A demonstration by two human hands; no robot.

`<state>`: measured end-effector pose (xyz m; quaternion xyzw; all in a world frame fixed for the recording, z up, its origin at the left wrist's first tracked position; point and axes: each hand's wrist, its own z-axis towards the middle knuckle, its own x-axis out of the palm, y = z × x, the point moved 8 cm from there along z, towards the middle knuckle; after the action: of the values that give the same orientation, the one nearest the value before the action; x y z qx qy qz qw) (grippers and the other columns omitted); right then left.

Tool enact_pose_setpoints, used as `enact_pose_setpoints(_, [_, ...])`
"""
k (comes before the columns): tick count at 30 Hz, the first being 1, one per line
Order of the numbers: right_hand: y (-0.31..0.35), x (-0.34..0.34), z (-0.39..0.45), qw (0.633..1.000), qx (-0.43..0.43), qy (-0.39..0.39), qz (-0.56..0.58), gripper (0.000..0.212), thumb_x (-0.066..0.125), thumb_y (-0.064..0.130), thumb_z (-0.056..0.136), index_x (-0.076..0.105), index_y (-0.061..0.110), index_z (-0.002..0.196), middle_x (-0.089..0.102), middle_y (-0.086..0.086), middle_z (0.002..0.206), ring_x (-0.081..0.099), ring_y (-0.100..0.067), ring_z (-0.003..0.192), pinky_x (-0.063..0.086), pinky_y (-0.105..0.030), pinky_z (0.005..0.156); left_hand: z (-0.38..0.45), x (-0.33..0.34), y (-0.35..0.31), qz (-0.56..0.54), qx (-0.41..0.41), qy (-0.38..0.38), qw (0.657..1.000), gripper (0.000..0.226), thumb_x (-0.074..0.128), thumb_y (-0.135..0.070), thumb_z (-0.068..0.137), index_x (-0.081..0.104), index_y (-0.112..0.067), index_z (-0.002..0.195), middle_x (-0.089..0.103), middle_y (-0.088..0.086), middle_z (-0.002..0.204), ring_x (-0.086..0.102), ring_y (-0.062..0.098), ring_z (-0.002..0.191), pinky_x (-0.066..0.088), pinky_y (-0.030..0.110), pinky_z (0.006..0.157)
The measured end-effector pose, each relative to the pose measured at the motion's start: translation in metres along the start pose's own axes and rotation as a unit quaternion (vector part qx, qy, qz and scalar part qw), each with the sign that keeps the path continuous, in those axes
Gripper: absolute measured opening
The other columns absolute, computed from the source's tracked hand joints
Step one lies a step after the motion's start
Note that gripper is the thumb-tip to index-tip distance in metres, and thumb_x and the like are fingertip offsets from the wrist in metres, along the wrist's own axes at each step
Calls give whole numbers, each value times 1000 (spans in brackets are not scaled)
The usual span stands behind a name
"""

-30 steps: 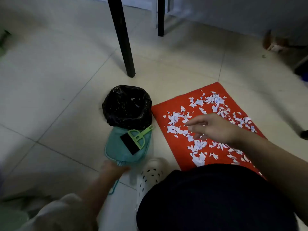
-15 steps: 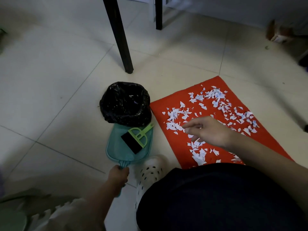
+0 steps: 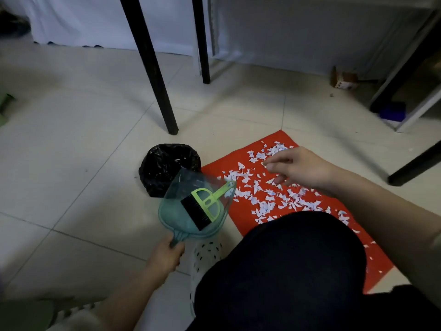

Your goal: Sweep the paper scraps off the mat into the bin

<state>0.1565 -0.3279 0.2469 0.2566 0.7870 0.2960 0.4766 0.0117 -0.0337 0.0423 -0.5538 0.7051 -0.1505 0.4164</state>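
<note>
From the head camera, your left hand [image 3: 167, 255] is clenched around the handle of the translucent teal plastic dustpan [image 3: 191, 206], gripping it at the narrow end nearest you. The pan's wide mouth points away from you, overlapping the rim of the small round bin lined with a black plastic bag [image 3: 164, 168]. Inside the pan lies the lime-green hand brush with black bristles [image 3: 202, 204], its handle pointing toward the mat.

Your right hand [image 3: 298, 167] hovers over the far part of the red rectangular mat [image 3: 214, 170], fingers loosely curled and partly spread, palm down; you hold nothing that can be seen, and whether the fingertips touch the mat cannot be told. The white torn paper scraps [image 3: 262, 201] lie scattered across the mat, thickest beneath and near that hand. The bin stands on the pale tiled floor [image 3: 71, 163] just beside the mat's left corner. Your dark-clad knee [image 3: 286, 271] covers the mat's near edge, with a white perforated clog [image 3: 205, 256] beside it.

Compared with half a second ago, the dustpan is lifted and tilted where it lay flat, and your right hand has moved farther up the mat.
</note>
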Motion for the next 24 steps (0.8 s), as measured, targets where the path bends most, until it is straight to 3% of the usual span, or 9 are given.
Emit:
enact_pose_setpoints(4, [0, -20, -24, 999, -6, -50, -6, 31, 62, 31, 92, 62, 24, 122, 61, 0, 117, 63, -20, 96, 55, -36, 85, -8, 5, -82, 38, 85, 14, 996, 5, 49, -6, 94, 50, -8, 89, 48, 5, 65, 42, 14, 52, 35, 23, 45])
enact_pose_setpoints(8, [-5, -51, -43, 987, -30, -146, -61, 44, 62, 29, 92, 53, 22, 134, 52, -3, 135, 49, -23, 124, 41, -28, 90, -26, 5, -170, 78, 158, 12, 984, 13, 53, -8, 89, 53, -11, 77, 51, 4, 63, 44, 15, 52, 32, 25, 46])
enact_pose_setpoints(12, [-9, -85, -62, 954, -39, -244, -172, 47, 58, 36, 93, 47, 28, 138, 48, -7, 138, 44, -28, 126, 37, -37, 102, -54, 14, -258, 109, 240, 19, 964, 18, 59, -14, 88, 55, -16, 70, 54, -3, 56, 46, 6, 39, 33, 17, 37])
enact_pose_setpoints(17, [-17, -126, -88, 905, 5, -324, -276, 46, 47, 37, 97, 42, 28, 142, 45, -2, 142, 35, -25, 132, 28, -45, 106, -91, 37, -349, 190, 318, 10, 929, 16, 72, -30, 81, 65, -17, 75, 59, 2, 63, 49, 17, 51, 40, 26, 59])
enact_pose_setpoints(21, [-47, -158, -121, 889, 70, -354, -281, 45, 49, 36, 97, 43, 26, 140, 48, -6, 140, 40, -29, 130, 30, -47, 105, -130, 68, -389, 236, 374, 27, 897, 8, 71, -26, 85, 68, -18, 85, 59, 1, 69, 50, 15, 56, 40, 24, 56])
enact_pose_setpoints(24, [-72, -172, -152, 874, 122, -360, -303, 50, 55, 34, 93, 42, 26, 141, 47, -8, 140, 41, -31, 129, 32, -45, 104, -144, 95, -389, 267, 404, 40, 874, 11, 74, -32, 81, 66, -26, 76, 66, -1, 70, 61, 18, 63, 56, 34, 69])
